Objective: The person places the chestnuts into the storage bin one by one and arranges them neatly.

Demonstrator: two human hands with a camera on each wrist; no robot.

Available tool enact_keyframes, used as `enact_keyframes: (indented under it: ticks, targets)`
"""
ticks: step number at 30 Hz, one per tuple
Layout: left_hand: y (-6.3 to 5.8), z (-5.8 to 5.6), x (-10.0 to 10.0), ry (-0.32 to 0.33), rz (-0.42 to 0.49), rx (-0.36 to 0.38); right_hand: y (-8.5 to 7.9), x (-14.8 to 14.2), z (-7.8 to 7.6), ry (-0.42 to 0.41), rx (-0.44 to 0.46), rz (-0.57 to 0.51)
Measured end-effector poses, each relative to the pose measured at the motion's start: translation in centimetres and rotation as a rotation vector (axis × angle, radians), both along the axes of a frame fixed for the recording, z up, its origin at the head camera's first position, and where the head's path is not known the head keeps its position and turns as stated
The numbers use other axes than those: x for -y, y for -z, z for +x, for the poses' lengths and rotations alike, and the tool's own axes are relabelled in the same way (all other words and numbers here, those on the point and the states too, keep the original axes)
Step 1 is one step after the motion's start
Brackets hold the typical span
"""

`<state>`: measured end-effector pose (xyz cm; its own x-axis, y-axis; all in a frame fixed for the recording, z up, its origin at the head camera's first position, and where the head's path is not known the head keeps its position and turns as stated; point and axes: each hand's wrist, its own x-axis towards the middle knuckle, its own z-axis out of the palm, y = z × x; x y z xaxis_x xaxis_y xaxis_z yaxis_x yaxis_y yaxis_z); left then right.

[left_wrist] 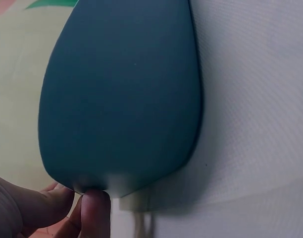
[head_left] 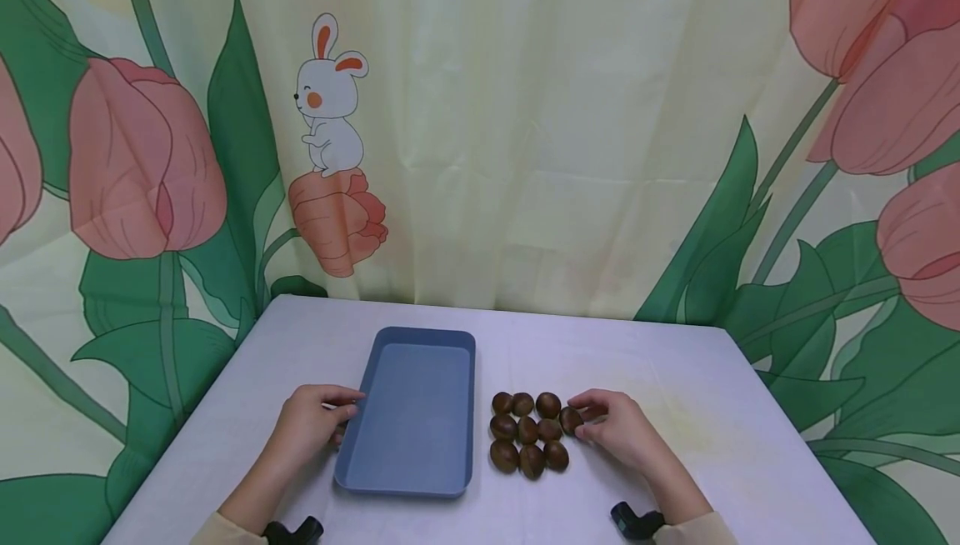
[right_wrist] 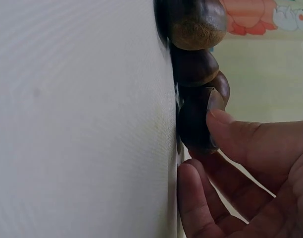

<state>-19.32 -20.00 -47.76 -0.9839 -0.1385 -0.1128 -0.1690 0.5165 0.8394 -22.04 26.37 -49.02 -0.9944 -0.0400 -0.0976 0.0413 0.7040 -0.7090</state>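
Nearest to my head camera, at the bottom edge, I have the person's beige sleeves (head_left: 697, 530), with a black wrist device (head_left: 636, 521) showing at each cuff. Just past them I see the left hand (head_left: 311, 418) at the tray (head_left: 420, 412): the thumb and fingertips, set close together, touch its left side about halfway along. Whether they pinch the rim or merely rest against it, I cannot tell, even from the left wrist view. The tray is blue and rectangular, with rounded corners and a raised rim, and its long sides run away from the person.

Over on the right, I see the right hand (head_left: 615, 424) with thumb and finger clamped on a dark brown chestnut (head_left: 570, 421); I cannot tell whether it touches the cloth. It is just beside the right end of the middle row of nine other chestnuts (head_left: 527, 430), which lie close together, three by three, to the right of the tray.

Under everything I have the white-covered table (head_left: 750, 462), and behind its far edge hangs a pale curtain (head_left: 525, 153), printed with pink tulips (head_left: 146, 157), green leaves (head_left: 243, 103) and a white rabbit (head_left: 330, 107) on a drooping bloom (head_left: 326, 220).
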Motion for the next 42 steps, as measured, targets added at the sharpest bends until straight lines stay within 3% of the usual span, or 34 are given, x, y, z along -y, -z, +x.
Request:
enact_keyframes:
  ticks: [12, 42]
  targets:
    - [0.32, -0.29, 0.36, 0.0, 0.055, 0.01, 0.16, 0.34, -0.23, -0.042, 0.012, -0.076]
    - [0.44, -0.31, 0.5, -0.02, 0.091, 0.026, -0.2, 0.1, 0.0, -0.038, -0.035, -0.092]
